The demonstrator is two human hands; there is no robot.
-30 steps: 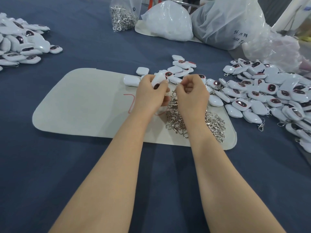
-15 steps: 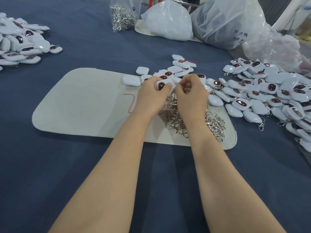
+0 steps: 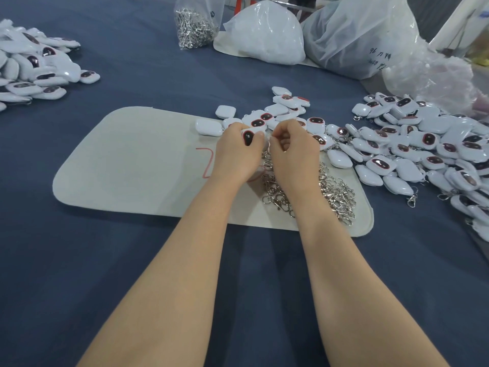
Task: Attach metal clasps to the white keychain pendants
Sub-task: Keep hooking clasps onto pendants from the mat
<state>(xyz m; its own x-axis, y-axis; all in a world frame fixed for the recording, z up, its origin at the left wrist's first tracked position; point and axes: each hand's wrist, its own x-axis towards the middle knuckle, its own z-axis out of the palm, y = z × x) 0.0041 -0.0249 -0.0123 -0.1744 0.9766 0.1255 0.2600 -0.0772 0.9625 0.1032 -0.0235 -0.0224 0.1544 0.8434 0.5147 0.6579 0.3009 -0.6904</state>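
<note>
Pendant (image 3: 248, 136) gripped in left hand (image 3: 238, 154) just above mid-frame, dark red-rimmed window facing up, fingers clamped round its sides. Right hand (image 3: 293, 152) close at 3 o'clock of it, fingers curled, thumb and forefinger pinched together at the pendant's edge on what looks like a clasp (image 3: 266, 156), mostly hidden between the two hands. Both hands over the far right part of a pale mat (image 3: 127, 165) with a red mark beside the left wrist. Clasp pile (image 3: 333, 192) on the mat at 5 o'clock of the hands, partly under the right forearm. Loose pendants (image 3: 280, 109) at 12 o'clock, spilling across the mat's far edge, some window up, some blank side up. Big heap (image 3: 423, 149) of pendants at 3 o'clock on the blue worktop (image 3: 132, 274), several with clasps showing. Second heap (image 3: 31, 67) well apart at 10 o'clock, by the frame's left edge. Clear bag of clasps (image 3: 194, 25) at 12 o'clock near the top edge, white bag (image 3: 267, 33) just beside it at 1 o'clock, larger clear bag (image 3: 365, 35) with handwriting further round at 2 o'clock.
</note>
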